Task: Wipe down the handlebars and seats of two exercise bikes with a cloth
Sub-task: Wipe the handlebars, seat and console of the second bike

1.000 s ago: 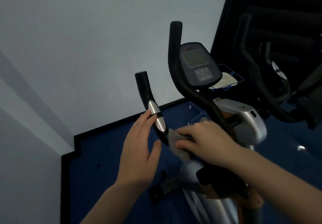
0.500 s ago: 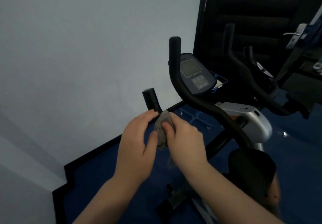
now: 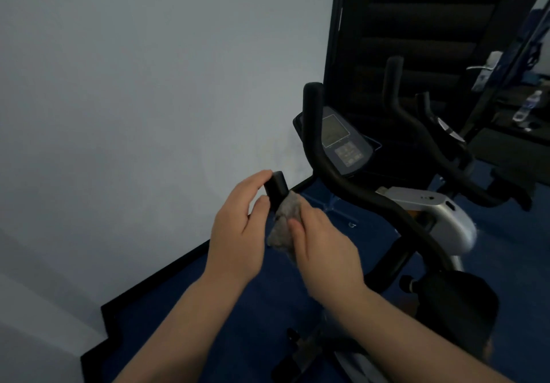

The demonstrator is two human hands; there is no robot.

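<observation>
head view: nearest the camera, two bare forearms reach forward from the bottom edge. the left hand (image 3: 238,228) curls its fingers around the top end of the near handlebar grip (image 3: 276,187), the fingertips on the black cap and the thumb pressed against the grip's side, so it is closed on the grip. just beside it, the right hand (image 3: 324,251) pinches a grey cloth (image 3: 285,223) between thumb and fingers and holds it against the right side of that same grip, below the cap; the bunched cloth hangs down between the two hands. low at the right, the dark seat (image 3: 458,296) of the near bike sits under the right forearm. further on, the other handlebar (image 3: 327,156) of this bike rises in a black curve with its upright end in front of the console (image 3: 342,141), whose grey screen and keypad face the camera. below it is the silver housing (image 3: 440,216) of the frame. beyond, to the right, a second bike's handlebars (image 3: 416,132) stand dark against a black panel. the floor (image 3: 208,293) is blue, edged by a black skirting under the pale wall (image 3: 148,85).
</observation>
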